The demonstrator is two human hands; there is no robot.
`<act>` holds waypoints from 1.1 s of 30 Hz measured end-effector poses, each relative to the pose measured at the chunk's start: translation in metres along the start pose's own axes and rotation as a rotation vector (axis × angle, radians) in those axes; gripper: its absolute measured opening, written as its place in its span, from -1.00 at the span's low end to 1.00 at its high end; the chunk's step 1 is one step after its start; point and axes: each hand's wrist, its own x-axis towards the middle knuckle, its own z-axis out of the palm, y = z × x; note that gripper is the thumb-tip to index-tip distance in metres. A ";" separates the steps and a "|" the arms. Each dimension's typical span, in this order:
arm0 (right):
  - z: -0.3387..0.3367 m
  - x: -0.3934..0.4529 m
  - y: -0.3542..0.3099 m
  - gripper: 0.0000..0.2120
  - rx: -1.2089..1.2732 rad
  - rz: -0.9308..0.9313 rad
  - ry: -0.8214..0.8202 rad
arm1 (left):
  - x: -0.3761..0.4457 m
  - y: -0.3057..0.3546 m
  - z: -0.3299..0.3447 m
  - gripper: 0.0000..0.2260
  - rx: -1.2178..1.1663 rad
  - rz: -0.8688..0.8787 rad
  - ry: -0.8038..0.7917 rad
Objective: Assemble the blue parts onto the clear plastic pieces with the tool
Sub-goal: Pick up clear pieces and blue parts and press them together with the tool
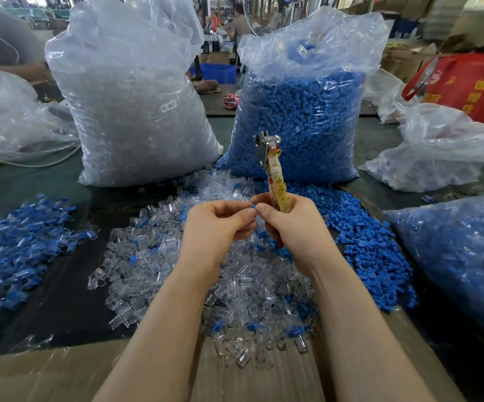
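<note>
I see small blue part [253,209] pinched btwn both hands; right hand [290,227] also grips tool [274,181], left hand [220,224] curled. Clear pieces [206,271] heaped below, bags [301,111] behind.

Single head-worn wide-angle view, forward and down, close over the table [69,288], edges perhaps distorted

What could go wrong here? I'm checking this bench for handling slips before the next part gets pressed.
1. The right hand grips the tool and also pinches the small blue part with the left hand; the part could slip into the clear pieces below.
2. The tool's metal head points up, unused; it might tip while the fingers are busy.
</note>
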 end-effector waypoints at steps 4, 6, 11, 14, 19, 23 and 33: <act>0.001 -0.001 -0.001 -0.92 0.053 0.011 -0.002 | 0.000 0.001 0.001 -0.95 -0.004 -0.017 0.006; 0.001 -0.001 -0.001 -0.89 0.075 0.012 0.015 | 0.000 0.001 0.000 -0.95 -0.033 -0.033 0.028; 0.002 -0.002 -0.003 -0.87 0.114 -0.028 0.081 | 0.002 0.002 0.000 -0.90 -0.149 -0.087 0.104; 0.004 -0.002 -0.004 -0.85 0.085 -0.081 0.105 | 0.003 0.002 0.001 -0.88 -0.206 -0.112 0.096; 0.008 0.000 -0.002 -0.87 -0.111 -0.131 0.151 | 0.002 0.001 0.003 -0.85 -0.212 -0.103 0.103; 0.011 -0.001 -0.002 -0.81 -0.232 -0.189 0.186 | 0.000 0.002 0.006 -0.89 -0.132 -0.018 0.153; 0.016 -0.002 -0.004 -0.88 -0.138 -0.169 0.153 | -0.002 0.002 0.010 -0.91 0.034 0.139 0.196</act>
